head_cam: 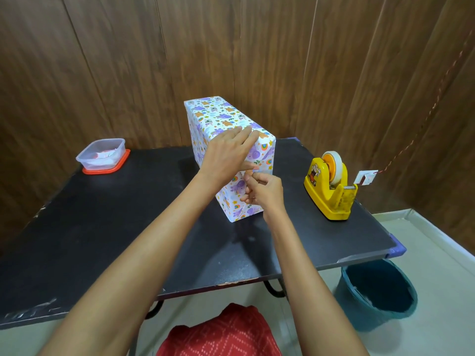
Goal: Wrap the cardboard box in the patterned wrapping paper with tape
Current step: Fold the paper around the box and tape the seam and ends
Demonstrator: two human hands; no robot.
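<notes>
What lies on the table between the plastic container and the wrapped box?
Nothing. In the head view, only bare black table separates the plastic container from the wrapped box.

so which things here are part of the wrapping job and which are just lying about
In the job: wrapped box; left hand resting on its top; right hand pinching at its near end; yellow tape dispenser.
Lying about: plastic container; bucket.

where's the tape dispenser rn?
Head view: the yellow tape dispenser stands on the right side of the black table, right of the wrapped box and close to the table's right edge.
</notes>
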